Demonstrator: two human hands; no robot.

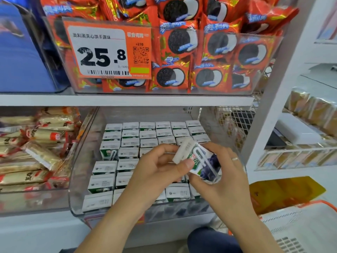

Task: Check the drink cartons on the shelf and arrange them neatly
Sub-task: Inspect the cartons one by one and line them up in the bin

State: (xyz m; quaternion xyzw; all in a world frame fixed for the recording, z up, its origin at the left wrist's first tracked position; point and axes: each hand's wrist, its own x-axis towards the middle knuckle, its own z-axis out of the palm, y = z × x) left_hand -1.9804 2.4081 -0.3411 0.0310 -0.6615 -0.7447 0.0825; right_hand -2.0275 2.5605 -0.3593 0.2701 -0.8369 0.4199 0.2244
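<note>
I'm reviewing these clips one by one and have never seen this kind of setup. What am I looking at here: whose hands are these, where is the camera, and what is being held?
There is no machine here. One wide-angle camera sits on a person's head and looks forward and down, so you see their own two bare hands at a shop shelf.

The left hand and the right hand together hold one small drink carton, tilted, above a clear plastic bin. A straw is fixed to its side. The bin holds rows of matching cartons, seen from their white tops.

To the left lie wrapped snack bars. On the shelf above, red cookie packets fill another clear bin with an orange price tag reading 25.8.
</note>
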